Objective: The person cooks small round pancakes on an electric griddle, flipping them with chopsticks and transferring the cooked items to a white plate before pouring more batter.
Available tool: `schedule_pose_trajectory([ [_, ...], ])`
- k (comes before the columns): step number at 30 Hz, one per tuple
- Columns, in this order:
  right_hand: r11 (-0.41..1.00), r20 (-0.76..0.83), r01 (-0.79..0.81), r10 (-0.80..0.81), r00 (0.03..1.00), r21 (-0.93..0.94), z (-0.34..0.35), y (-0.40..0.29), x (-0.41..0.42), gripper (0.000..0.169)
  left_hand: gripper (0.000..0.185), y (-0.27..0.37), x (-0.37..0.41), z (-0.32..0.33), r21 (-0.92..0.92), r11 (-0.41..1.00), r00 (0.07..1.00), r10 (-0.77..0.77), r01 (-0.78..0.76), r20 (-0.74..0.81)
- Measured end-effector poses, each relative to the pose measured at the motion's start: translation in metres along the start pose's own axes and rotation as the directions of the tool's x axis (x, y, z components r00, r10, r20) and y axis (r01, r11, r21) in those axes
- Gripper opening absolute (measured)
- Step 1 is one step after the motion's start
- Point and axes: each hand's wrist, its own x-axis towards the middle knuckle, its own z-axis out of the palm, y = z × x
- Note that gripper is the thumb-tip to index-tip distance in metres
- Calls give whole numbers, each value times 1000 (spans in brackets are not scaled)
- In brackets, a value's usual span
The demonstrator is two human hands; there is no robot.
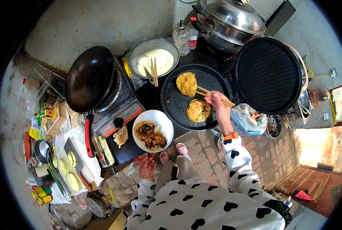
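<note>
My right hand [217,100] grips a pair of wooden chopsticks [202,90] over a round black electric griddle [171,107]. The tips meet the edge of a browned pancake [186,83] at the back of the griddle; whether they pinch it I cannot tell. A second browned pancake [199,110] lies flat nearer the front. My left hand [147,166] hangs just off the counter's front edge, fingers loosely apart, holding nothing visible. Beyond it, a white bowl [168,129] contains darker fried pieces [150,136].
The griddle's ribbed lid [268,76] is raised at the right. Behind stands a metal bowl of pale batter [165,59] with utensils. A wok [90,79] rests on a cooker [113,120] at the left. Farther left are pale green slices [73,181] and a knife [84,181].
</note>
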Motion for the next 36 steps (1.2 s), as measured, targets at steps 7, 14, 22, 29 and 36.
schedule_pose_trajectory([
  [7, 809, 206, 304, -230, 951, -503, -1, -11, -44, 17, 26, -3, 10, -9, 92, 995, 998, 43, -48, 54],
  [14, 927, -57, 120, -149, 987, -354, -19, -38, -68, 14, 22, -1, 4, -18, 4, 1000, 1000, 4, -4, 31],
  [22, 640, 384, 474, -287, 877, -604, 10, -18, -104, 6, 24, -7, 3, -12, 80, 997, 1000, -16, 16, -1],
  [29, 551, 374, 432, -221, 901, -714, -17, -42, -107, 6, 21, -7, 4, -23, 67, 997, 999, -45, 44, 21],
  [36, 715, 245, 345, -244, 938, -608, -34, -70, -48, 11, 23, -8, 10, -33, -2, 997, 992, -77, 78, 100],
])
